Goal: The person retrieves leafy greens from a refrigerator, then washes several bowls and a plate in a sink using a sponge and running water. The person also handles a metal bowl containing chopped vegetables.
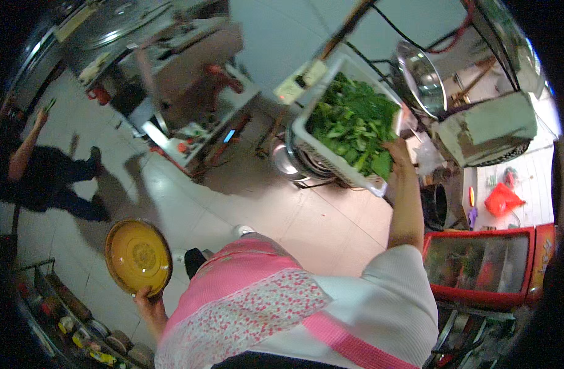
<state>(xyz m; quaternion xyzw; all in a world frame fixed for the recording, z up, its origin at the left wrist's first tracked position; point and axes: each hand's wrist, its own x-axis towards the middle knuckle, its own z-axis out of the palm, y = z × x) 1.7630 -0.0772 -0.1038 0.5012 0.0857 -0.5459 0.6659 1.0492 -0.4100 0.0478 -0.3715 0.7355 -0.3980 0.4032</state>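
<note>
At the left, my left hand (150, 302) grips the lower rim of a round yellow plate (116, 258), which is tilted so its bare inner face shows. My right hand (398, 154) reaches to the right side of a white plastic basket (330, 170). Its fingers touch green leafy vegetables (351, 115) that fill the basket. The leaves partly hide those fingers, so whether they grasp any is unclear. Below the basket sits a stack of metal bowls (289, 157).
A power strip (301, 83) hangs by the basket's upper left corner. A steel pan (422, 78) leans at upper right. A red-framed glass-door refrigerator (478, 263) stands at right. Another person (46, 175) walks at far left. Shelves with jars (88, 332) line the lower left.
</note>
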